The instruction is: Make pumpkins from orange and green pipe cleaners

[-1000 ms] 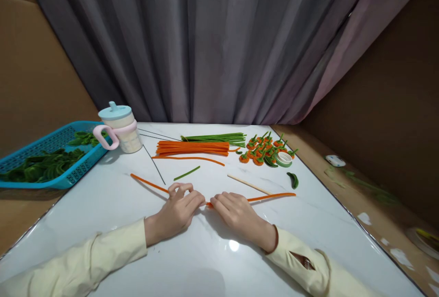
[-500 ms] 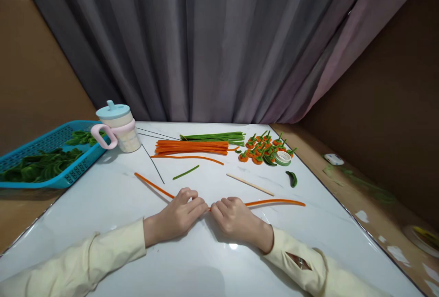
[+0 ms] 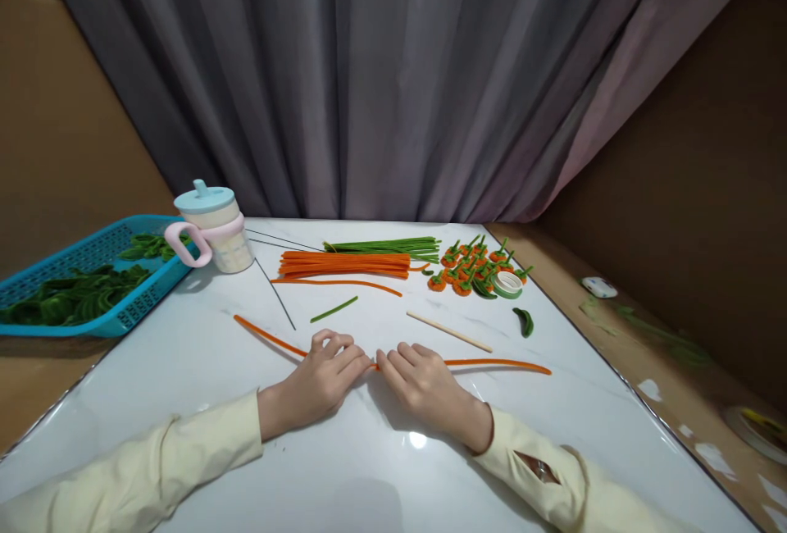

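An orange pipe cleaner (image 3: 501,362) stretches across the front of the white table, its two ends sticking out past my hands. My left hand (image 3: 325,373) is closed on it with the fingertips pinched near the middle. Close beside it, my right hand (image 3: 418,381) is also closed on the pipe cleaner, and a short bit of orange shows between the two. Just beyond my hands lie a short green pipe cleaner (image 3: 334,309) and a thin wooden stick (image 3: 448,331). A single orange pipe cleaner (image 3: 344,282) rests in front of the orange bundle (image 3: 344,264).
Behind the orange bundle is a green bundle (image 3: 387,245). Several small orange pumpkins (image 3: 462,287) with green stems sit at right beside a white-and-green ring (image 3: 507,284). A lidded cup (image 3: 215,230) and a blue basket (image 3: 116,321) of green pieces stand at left. Dark wires (image 3: 275,293) lie near the cup.
The pipe cleaner's left end has swung slightly outward and down, and its right end reaches a little farther right. Both hands keep their hold, shifting only slightly.
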A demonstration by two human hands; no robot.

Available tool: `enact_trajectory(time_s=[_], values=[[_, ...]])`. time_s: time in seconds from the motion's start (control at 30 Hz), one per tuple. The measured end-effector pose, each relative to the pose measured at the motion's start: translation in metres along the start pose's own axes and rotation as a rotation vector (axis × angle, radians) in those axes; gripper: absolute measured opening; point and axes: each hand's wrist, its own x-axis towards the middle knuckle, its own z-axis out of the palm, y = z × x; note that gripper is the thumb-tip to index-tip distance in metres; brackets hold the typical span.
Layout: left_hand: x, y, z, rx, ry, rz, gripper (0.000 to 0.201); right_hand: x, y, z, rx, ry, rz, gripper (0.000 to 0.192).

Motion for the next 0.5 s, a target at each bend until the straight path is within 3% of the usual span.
enact_trajectory(time_s=[0.2, 0.5], values=[[0.0028, 0.0016, -0.0025, 0.028, -0.026, -0.021, 0.018, 0.0014, -0.0024, 0.0010, 0.011, -0.052, 0.024, 0.018], [0.0038, 0.0005, -0.0027, 0.000, -0.074, 0.034, 0.024, -0.0029, 0.0004, 0.0039, 0.109, -0.027, 0.090, 0.017]])
